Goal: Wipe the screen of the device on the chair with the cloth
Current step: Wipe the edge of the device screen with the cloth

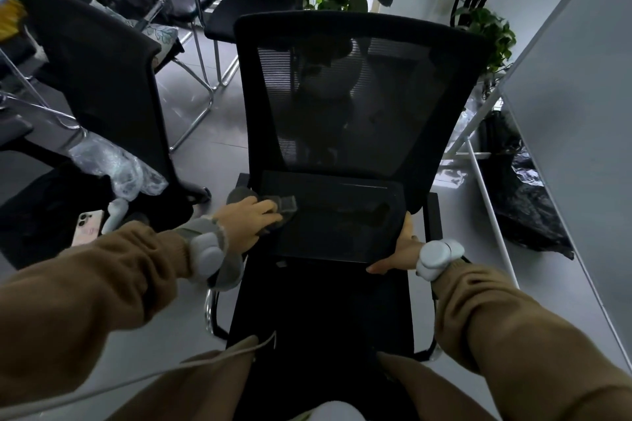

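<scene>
A black flat device (338, 215) with a dark glossy screen leans against the mesh back of a black office chair (359, 85), its lower edge on the seat. My left hand (251, 220) presses a grey cloth (285, 207) flat onto the screen's left part. My right hand (398, 249) grips the device's lower right edge, thumb along the bottom rim. Both wrists wear grey strapped trackers. The screen reflects a dim shape.
A second black chair (99, 79) stands to the left, with crumpled clear plastic (113, 164) and a phone (87, 227) on dark fabric beside it. More chairs stand behind. Potted plants (485, 27) and a white shelf frame (485, 181) line the right side.
</scene>
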Demonstrator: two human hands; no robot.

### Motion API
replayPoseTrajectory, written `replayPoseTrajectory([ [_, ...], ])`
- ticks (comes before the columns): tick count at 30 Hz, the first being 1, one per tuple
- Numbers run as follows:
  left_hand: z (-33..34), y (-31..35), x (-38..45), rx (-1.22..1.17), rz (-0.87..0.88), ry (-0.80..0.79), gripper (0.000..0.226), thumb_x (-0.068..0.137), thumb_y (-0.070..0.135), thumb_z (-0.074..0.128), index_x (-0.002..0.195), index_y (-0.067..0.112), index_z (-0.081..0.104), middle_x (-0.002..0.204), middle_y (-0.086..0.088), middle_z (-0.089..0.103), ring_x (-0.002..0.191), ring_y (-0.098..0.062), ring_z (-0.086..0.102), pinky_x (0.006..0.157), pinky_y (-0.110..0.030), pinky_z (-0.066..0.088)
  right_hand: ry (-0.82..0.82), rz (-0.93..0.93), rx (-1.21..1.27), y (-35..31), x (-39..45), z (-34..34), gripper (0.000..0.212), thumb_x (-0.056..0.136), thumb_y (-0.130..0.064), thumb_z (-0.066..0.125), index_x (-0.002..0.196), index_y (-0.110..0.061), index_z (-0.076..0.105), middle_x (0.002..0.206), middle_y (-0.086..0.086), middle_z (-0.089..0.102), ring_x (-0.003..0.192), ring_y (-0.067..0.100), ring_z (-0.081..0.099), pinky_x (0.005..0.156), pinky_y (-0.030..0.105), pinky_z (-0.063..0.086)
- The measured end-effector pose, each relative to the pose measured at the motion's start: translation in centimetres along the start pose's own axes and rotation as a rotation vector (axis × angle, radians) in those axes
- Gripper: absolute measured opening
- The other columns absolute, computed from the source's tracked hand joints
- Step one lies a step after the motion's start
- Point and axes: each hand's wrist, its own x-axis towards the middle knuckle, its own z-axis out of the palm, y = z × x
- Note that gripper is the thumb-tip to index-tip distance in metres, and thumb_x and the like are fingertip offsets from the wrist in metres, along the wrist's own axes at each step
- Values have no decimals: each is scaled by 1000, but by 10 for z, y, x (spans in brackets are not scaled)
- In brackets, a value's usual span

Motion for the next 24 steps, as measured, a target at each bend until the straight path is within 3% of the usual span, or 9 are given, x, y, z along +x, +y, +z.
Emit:
replayPoseTrajectory([
  [3,7,6,-20,31,84,-54,57,88,17,44,142,27,29,146,6,28,118,-20,39,95,-29,40,1,7,-11,0,0,1,144,65,-26,86,142,-21,-35,154,19,17,140,37,28,115,47,28],
  [8,9,13,-37,96,143,-83,54,89,18,38,141,30,28,143,6,30,117,-21,38,85,-33,48,-1,9,2,1,-1,0,144,65,-26,86,141,-23,-36,153,19,18,139,37,29,115,47,29],
  [18,6,29,3,70,-107,44,47,92,24,41,138,21,33,138,-7,30,116,-31,40,81,-40,49,14,-12,25,0,2,0,142,65,-24,86,143,-22,-33,154,19,19,139,37,30,114,48,31],
  [24,-15,12,52,-71,-280,141,41,92,21,44,133,21,39,136,-12,26,116,-37,37,89,-48,45,14,-9,28,0,3,-1,144,64,-24,86,142,-24,-34,154,18,16,140,36,29,113,48,32],
])
